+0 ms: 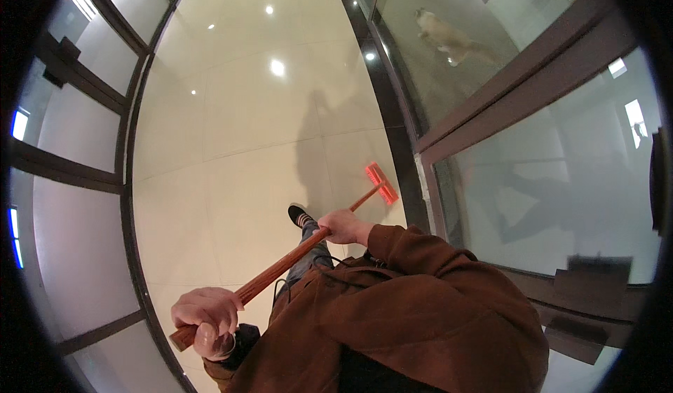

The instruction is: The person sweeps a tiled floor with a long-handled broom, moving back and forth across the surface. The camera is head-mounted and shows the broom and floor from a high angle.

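A long reddish-brown wooden handle (281, 264) runs diagonally across my front. Near its upper end at lower left, my left hand (207, 317) is wrapped round it. Farther down the handle, my right hand (344, 227) grips it in front of my waist. The handle ends in a red-orange brush head (382, 183) with bristles, which lies at the floor on the right, close to the dark border strip. Part of the handle is covered by my hands.
Glossy cream floor tiles (252, 182) stretch ahead. Brown-framed glass panels (79, 256) line the left; a brown-framed glass door (526, 182) stands at the right. Behind glass at upper right is a light-coloured furry animal (447, 35). My shoe (298, 214) is on the tiles.
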### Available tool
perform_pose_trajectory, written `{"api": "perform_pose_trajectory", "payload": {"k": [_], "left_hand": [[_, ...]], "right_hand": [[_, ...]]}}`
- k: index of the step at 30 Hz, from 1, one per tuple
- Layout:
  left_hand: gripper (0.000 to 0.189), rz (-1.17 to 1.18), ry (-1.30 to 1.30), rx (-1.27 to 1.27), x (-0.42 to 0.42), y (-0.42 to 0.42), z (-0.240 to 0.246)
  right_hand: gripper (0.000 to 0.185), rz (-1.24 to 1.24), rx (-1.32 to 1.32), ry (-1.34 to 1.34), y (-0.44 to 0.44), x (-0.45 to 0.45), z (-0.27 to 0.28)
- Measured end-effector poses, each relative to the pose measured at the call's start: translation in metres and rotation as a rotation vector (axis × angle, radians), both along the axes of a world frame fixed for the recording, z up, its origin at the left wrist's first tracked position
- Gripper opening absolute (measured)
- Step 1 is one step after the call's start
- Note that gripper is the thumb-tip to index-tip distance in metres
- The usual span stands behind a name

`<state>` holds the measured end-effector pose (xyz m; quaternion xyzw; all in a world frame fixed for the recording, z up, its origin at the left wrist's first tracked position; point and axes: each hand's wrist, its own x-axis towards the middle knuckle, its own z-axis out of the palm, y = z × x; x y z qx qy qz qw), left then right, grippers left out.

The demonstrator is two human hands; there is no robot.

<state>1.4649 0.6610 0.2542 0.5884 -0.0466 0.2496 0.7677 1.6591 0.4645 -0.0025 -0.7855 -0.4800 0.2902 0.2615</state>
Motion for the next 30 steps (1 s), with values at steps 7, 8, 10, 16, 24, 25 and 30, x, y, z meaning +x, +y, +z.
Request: {"api": "perform_pose_trajectory", "payload": {"k": [7, 8, 10, 16, 24, 25, 30], "left_hand": [[0.043, -0.358, -0.006, 0.084, 0.092, 0.090, 0.030], [0.042, -0.367, 0.000, 0.126, 0.101, 0.099, 0.035], [0.037, -0.394, -0.010, 0.173, 0.118, 0.120, 0.043], [0.025, -0.548, -0.146, 0.353, 0.153, 0.180, 0.053], [0.037, -0.424, 0.055, 0.049, 0.206, 0.164, -0.011], [0.036, -0.506, 0.151, 0.072, 0.212, 0.159, -0.021], [0.026, -0.606, 0.001, 0.074, 0.225, 0.167, -0.015]], "right_hand": [[0.020, -0.171, 0.124, -0.171, 0.061, 0.055, 0.000], [0.012, -0.127, 0.092, -0.191, 0.075, 0.069, -0.002], [0.009, -0.155, 0.206, -0.166, 0.114, 0.090, -0.003], [0.015, -0.244, 0.145, -0.211, 0.195, 0.139, 0.003], [0.008, -0.396, -0.093, -0.032, 0.077, 0.143, -0.011], [0.009, -0.335, -0.166, -0.005, 0.061, 0.141, -0.014], [0.012, -0.157, -0.144, 0.021, 0.063, 0.150, -0.026]]}}
